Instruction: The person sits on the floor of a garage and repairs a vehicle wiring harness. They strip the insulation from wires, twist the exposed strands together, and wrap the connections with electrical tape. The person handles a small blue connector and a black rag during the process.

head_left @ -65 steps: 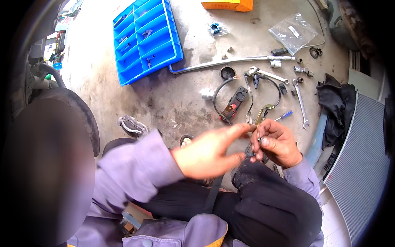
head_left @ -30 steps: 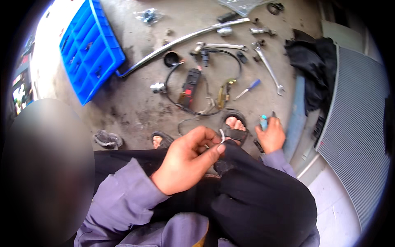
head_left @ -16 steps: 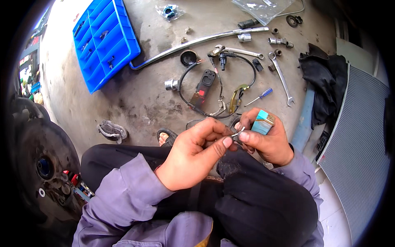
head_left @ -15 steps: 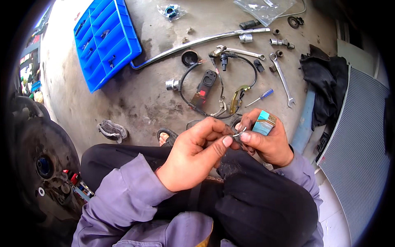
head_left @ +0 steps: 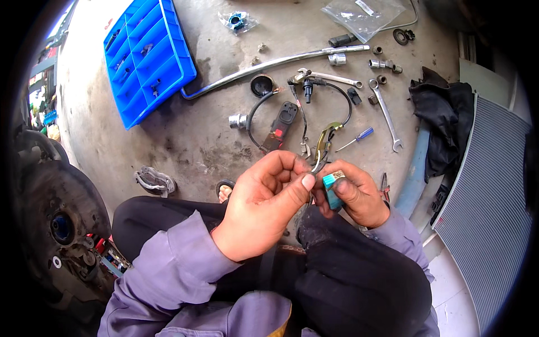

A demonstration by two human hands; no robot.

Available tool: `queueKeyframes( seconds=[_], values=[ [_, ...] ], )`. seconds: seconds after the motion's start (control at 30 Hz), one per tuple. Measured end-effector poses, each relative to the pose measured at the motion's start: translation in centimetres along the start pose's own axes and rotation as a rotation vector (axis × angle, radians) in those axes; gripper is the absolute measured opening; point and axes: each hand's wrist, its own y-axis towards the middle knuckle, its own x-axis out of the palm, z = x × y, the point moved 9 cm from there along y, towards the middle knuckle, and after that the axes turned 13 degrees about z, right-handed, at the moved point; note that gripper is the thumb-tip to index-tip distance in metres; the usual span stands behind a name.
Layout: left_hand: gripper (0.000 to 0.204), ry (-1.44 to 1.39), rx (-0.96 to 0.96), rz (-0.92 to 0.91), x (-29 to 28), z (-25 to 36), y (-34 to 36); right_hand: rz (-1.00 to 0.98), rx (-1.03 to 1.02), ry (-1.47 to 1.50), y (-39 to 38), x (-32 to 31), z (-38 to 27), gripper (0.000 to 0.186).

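Over my lap, my left hand (head_left: 264, 208) is closed, thumb and forefinger pinching a thin wire (head_left: 316, 162). The wire's pale end sticks up above the fingertips, and my fingers hide part of its length. Close beside it, my right hand (head_left: 362, 196) grips a small teal box (head_left: 332, 194) with a brownish end, the thumb against its near side. Just beyond my hands lie a cable with a black connector (head_left: 307, 90), a brass-coloured bracket (head_left: 327, 135) and a dark handheld device (head_left: 282, 121) with a red patch.
A blue compartment tray (head_left: 133, 95) stands far left, beside a long chrome bar (head_left: 264, 64). Rightward lie a blue-handled screwdriver (head_left: 355, 139), a combination wrench (head_left: 386, 115), sockets (head_left: 337, 59) and pliers (head_left: 385, 187). A finned radiator panel (head_left: 488, 208) borders the right; a dark wheel hub (head_left: 62, 202) the left.
The teal box has moved left and down in my right hand, now held between thumb and fingers. My right thumb has left the wire, whose pale end now points upward from my left hand.
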Motion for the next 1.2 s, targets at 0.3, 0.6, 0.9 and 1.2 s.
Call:
queueKeyframes(
  seconds=[0.3,0.6,0.9,1.2],
  values=[
    [0.013,0.037,0.026,0.042,-1.3,-0.6,0.5,0.115,-0.153,-0.006,2.0,0.7,-2.1,0.023],
    [0.012,-0.001,0.220,0.161,-2.5,1.0,0.7,-0.010,-0.029,0.147,2.5,1.3,-0.6,0.041],
    [0.014,0.020,0.207,0.173,-2.4,1.2,0.7,-0.003,0.097,0.203,2.8,2.3,-0.2,0.032],
    [0.015,0.114,0.230,0.147,-1.9,2.0,0.5,0.348,-0.677,-0.732,1.9,1.6,-4.9,0.033]
  ],
)
